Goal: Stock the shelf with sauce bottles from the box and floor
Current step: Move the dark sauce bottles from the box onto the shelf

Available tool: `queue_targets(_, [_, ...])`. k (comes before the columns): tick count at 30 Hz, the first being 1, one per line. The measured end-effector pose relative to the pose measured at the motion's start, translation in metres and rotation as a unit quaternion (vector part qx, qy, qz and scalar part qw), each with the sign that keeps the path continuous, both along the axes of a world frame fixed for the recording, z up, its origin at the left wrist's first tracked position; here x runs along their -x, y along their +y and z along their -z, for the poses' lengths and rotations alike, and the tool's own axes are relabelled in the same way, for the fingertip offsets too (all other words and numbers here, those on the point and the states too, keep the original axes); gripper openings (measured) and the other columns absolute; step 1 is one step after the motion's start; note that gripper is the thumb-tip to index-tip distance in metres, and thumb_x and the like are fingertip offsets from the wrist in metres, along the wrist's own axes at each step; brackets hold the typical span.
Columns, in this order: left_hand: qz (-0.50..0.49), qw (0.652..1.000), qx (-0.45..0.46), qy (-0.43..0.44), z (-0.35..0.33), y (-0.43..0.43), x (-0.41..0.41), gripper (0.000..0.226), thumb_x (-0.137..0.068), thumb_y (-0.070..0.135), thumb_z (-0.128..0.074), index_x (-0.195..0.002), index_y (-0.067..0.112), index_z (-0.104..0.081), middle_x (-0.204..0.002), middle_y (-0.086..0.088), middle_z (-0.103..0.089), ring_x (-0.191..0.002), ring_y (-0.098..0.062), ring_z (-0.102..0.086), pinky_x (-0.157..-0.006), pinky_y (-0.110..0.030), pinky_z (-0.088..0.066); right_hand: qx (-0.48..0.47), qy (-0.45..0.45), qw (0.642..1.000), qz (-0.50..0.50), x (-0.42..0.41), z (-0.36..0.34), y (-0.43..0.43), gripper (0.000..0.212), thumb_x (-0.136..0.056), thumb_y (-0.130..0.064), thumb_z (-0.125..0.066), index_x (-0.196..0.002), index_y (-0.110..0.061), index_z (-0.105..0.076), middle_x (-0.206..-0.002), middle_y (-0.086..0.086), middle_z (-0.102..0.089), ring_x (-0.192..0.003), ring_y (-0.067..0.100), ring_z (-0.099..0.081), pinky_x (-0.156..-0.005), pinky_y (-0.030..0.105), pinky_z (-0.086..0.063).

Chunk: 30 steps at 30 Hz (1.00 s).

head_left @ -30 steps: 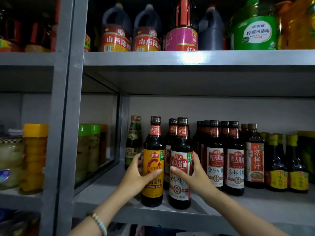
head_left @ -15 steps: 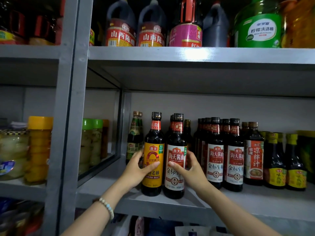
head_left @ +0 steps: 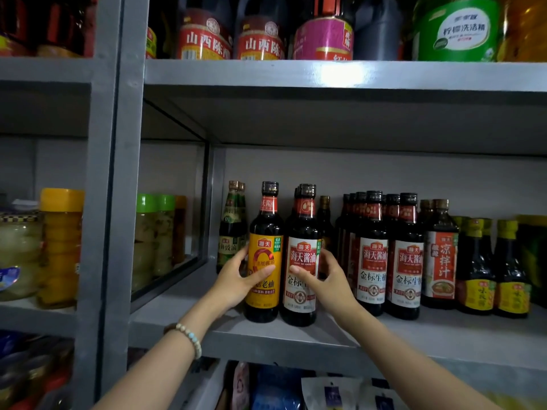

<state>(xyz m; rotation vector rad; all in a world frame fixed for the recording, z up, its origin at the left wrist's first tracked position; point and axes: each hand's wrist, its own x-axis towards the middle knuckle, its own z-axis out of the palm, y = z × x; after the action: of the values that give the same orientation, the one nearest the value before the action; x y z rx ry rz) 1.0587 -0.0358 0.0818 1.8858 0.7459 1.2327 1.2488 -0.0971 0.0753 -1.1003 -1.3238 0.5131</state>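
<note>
Gripping yellow-label bottle (head_left: 267, 224), left hand (head_left: 233, 279), right hand (head_left: 329, 283) grasping white-label bottle (head_left: 305, 227), both upright

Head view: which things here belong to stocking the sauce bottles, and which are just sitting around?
Job: left hand gripping the yellow-label bottle; right hand gripping the white-label bottle; middle shelf under both.
Just there: dark jugs and green tub on the upper shelf; jars at left; pouches below.

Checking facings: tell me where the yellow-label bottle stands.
Head view: yellow-label bottle on the shelf, left of centre, gripped by left hand, beside white-label bottle in right hand.
</note>
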Motion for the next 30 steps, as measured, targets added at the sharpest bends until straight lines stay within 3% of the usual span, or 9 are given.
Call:
queue_targets(4, [-0.009, 1.000, -0.004, 0.009, 0.000, -0.002, 0.000, 0.055, -0.063, 0.061, -0.069, -0.107, 0.059, -0.038, -0.100, 0.034, -0.049, -0.087, 0.014, -0.050, -0.063, -0.009, -0.039, -0.003, -0.001, 1.000, 0.002, 0.000, 0.000, 0.001, 0.096, -0.053, -0.053, -0.080, -0.135, -0.026, -0.038, -0.118, -0.002, -0.063, -0.107, 0.015, -0.062, -0.086, 0.038, -0.055])
queue_targets(8, [-0.013, 1.000, -0.006, 0.005, 0.001, -0.002, -0.002, 0.068, -0.064, 0.060, -0.068, -0.124, 0.046, -0.038, -0.104, 0.030, -0.049, -0.090, 0.009, -0.051, -0.064, -0.010, -0.040, -0.008, 0.001, 1.000, 0.002, 0.002, 0.000, 0.000, 0.085, -0.057, -0.047, -0.079, -0.130, -0.027, -0.041, -0.115, -0.003, -0.064, -0.104, 0.011, -0.063, -0.077, 0.027, -0.055])
queue_targets(12, [-0.022, 1.000, -0.003, 0.010, 0.001, -0.006, -0.003, 0.062, -0.066, 0.058, -0.066, -0.119, 0.049, -0.035, -0.099, 0.033, -0.049, -0.085, 0.015, -0.049, -0.062, -0.008, -0.038, -0.005, -0.001, 1.000, 0.006, 0.004, -0.001, -0.003, 0.086, -0.058, -0.046, -0.077, -0.132, -0.025, -0.040, -0.115, -0.003, -0.063, -0.103, 0.010, -0.062, -0.076, 0.024, -0.054])
queue_targets(17, [-0.066, 0.998, -0.013, -0.005, 0.006, -0.011, -0.008, 0.078, -0.068, 0.057, -0.066, -0.136, 0.031, -0.038, -0.122, 0.010, -0.055, -0.104, -0.006, -0.052, -0.077, -0.021, -0.042, 0.003, -0.018, 1.000, 0.007, 0.006, -0.005, -0.007, 0.075, -0.073, -0.032, -0.077, -0.135, -0.020, -0.038, -0.118, 0.000, -0.061, -0.105, 0.013, -0.061, -0.073, 0.020, -0.052])
queue_targets(20, [-0.134, 0.990, -0.035, -0.014, 0.009, -0.020, -0.013, 0.074, -0.077, 0.049, -0.067, -0.139, 0.023, -0.035, -0.134, 0.001, -0.051, -0.108, -0.006, -0.047, -0.079, -0.019, -0.041, 0.011, -0.027, 1.000, 0.008, 0.007, -0.010, -0.011, 0.069, -0.078, -0.027, -0.074, -0.136, -0.018, -0.038, -0.123, 0.004, -0.059, -0.107, 0.016, -0.060, -0.078, 0.024, -0.051])
queue_targets(23, [-0.189, 0.981, -0.043, -0.015, 0.014, -0.032, -0.016, 0.079, -0.080, 0.052, -0.062, -0.143, 0.020, -0.028, -0.144, -0.004, -0.043, -0.128, -0.018, -0.043, -0.099, -0.036, -0.041, 0.023, -0.045, 0.999, 0.009, 0.005, -0.012, -0.021, 0.074, -0.081, -0.027, -0.072, -0.141, -0.017, -0.031, -0.126, -0.001, -0.054, -0.097, 0.004, -0.055, -0.074, 0.014, -0.048])
queue_targets(25, [-0.241, 0.968, -0.069, 0.003, 0.020, -0.045, -0.017, 0.079, -0.083, 0.057, -0.055, -0.145, 0.020, -0.024, -0.149, -0.004, -0.035, -0.136, -0.021, -0.032, -0.106, -0.042, -0.033, 0.028, -0.052, 0.998, 0.018, -0.002, -0.009, -0.031, 0.080, -0.082, -0.030, -0.070, -0.146, -0.016, -0.024, -0.134, 0.000, -0.049, -0.108, 0.007, -0.053, -0.082, 0.017, -0.048])
queue_targets(28, [-0.270, 0.953, -0.131, 0.039, 0.029, -0.070, -0.023, 0.069, -0.088, 0.054, -0.049, -0.145, 0.022, -0.025, -0.148, -0.001, -0.035, -0.135, -0.020, -0.029, -0.103, -0.035, -0.031, 0.033, -0.080, 0.995, 0.047, -0.025, -0.001, -0.055, 0.082, -0.084, -0.039, -0.066, -0.148, -0.019, -0.019, -0.151, 0.003, -0.033, -0.132, 0.019, -0.040, -0.104, 0.034, -0.040])
queue_targets(30, [-0.252, 0.951, -0.165, 0.068, 0.035, -0.088, -0.032, 0.065, -0.090, 0.049, -0.050, -0.145, 0.023, -0.025, -0.148, -0.001, -0.034, -0.135, -0.018, -0.027, -0.105, -0.035, -0.030, 0.037, -0.108, 0.991, 0.064, -0.046, 0.005, -0.075, 0.080, -0.085, -0.044, -0.063, -0.148, -0.022, -0.020, -0.153, 0.000, -0.029, -0.133, 0.018, -0.038, -0.103, 0.030, -0.037])
